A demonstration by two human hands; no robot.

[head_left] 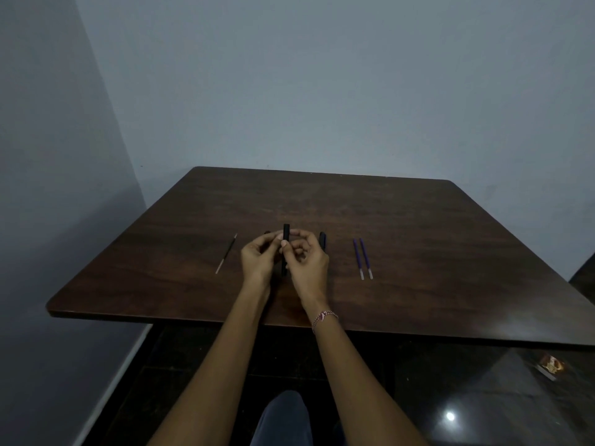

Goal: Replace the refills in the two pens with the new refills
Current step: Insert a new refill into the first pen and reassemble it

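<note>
A black pen [285, 231] stands nearly upright above the middle of the dark wooden table [418, 220]. My left hand [259, 259] and my right hand [307, 259] both pinch it around its middle. Behind my right hand lies a second black pen [323, 239], partly hidden. A small dark piece [267, 232] peeks out behind my left hand; what it is I cannot tell. A thin dark refill [226, 253] with a silver tip lies to the left. Two purple refills [363, 258] lie side by side to the right.
The table stands in a corner of grey-blue walls, its near edge [193, 318] close to my lap. My knee [283, 416] shows below. A small printed packet [551, 365] lies on the glossy dark floor at the right.
</note>
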